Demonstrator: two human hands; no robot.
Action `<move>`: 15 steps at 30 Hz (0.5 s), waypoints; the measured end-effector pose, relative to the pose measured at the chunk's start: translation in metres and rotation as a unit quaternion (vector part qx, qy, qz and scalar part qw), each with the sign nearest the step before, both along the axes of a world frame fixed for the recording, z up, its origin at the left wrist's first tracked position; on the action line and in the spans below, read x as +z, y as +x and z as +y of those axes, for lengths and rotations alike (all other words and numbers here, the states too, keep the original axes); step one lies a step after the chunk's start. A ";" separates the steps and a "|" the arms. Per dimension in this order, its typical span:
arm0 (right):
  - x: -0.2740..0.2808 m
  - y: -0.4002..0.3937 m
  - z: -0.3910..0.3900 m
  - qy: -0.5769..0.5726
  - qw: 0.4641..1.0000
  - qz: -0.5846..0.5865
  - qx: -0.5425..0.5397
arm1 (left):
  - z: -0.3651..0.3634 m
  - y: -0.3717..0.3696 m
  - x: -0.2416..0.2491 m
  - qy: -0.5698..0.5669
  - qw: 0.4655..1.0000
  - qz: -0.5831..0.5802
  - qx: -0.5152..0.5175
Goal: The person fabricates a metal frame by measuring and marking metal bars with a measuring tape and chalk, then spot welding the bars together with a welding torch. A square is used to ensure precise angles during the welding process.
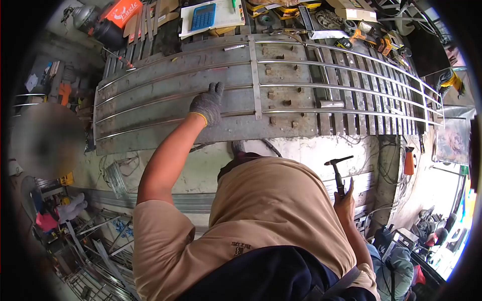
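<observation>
A long metal frame [255, 75] of several thin, shiny rods joined by flat crossbars lies across the metal worktable. My left hand [209, 104], in a grey knit glove, rests over the lower rods left of the middle crossbar. Its visible fingers stretch out toward the far side; the rest are hidden from view. Below the table's front edge, at my right side, my bare right hand [344, 204] is closed around the handle of a TIG welding torch [339, 175]. The torch's head points upward, apart from the frame.
A blue calculator [203, 17] on papers, a tape measure [344, 43] and other tools crowd the table's back. Slats form the table's right part. A short metal tube [331, 104] lies under the frame. Metal racks [100, 256] stand at lower left. A yellow-and-dark glove [452, 83] appears at far right.
</observation>
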State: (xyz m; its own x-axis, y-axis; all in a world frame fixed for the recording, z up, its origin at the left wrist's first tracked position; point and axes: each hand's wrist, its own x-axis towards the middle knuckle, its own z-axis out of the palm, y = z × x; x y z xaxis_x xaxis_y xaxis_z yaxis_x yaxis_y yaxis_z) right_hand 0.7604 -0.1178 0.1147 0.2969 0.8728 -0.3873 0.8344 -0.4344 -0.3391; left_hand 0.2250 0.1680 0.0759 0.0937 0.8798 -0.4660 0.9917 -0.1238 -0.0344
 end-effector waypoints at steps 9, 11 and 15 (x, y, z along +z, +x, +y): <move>-0.062 0.039 -0.047 -0.116 0.991 -0.048 -0.054 | 0.006 -0.001 -0.010 -0.006 0.999 -0.033 0.022; -0.071 0.047 -0.053 -0.105 0.991 -0.053 -0.060 | 0.005 -0.002 -0.017 0.001 1.000 -0.020 0.005; -0.094 0.054 -0.038 -0.172 0.980 -0.045 -0.086 | -0.010 -0.010 -0.031 0.052 0.994 -0.093 0.037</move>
State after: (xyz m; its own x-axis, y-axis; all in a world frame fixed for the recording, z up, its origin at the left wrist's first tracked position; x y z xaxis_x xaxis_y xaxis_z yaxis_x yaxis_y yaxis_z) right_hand 0.8146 -0.1556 0.0204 0.4746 0.6290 -0.6157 0.7588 -0.6469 -0.0760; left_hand 0.2154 0.1578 0.0449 0.1032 0.9299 -0.3530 0.9884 -0.0560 0.1414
